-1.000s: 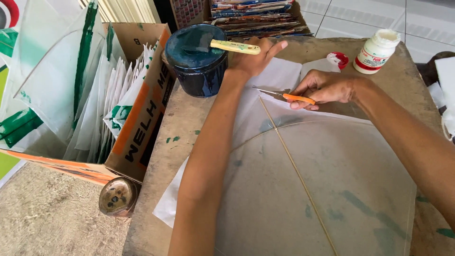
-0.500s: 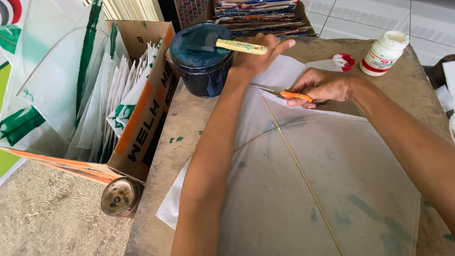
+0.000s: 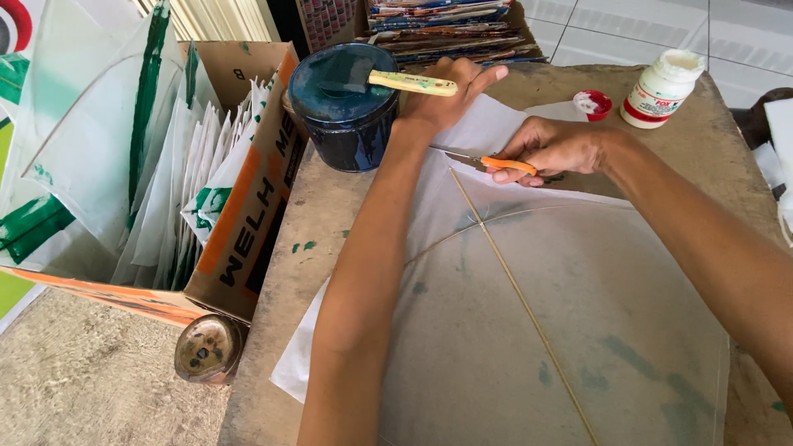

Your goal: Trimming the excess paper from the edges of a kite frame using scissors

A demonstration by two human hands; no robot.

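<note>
Now left hand [image 3: 446, 95] has slid off the brush [image 3: 388, 80]; scissors [image 3: 496, 163] stay gripped.

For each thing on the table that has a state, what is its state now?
Left hand: flat on the white paper, holding nothing.
Right hand: gripping the orange-handled scissors.
Scissors: blades nearly closed, at the paper's edge.
Glue bottle: upright, open; its red cap lies beside it.
Dark pot: upright, a brush resting across its top.
Kite: flat on the table.
</note>
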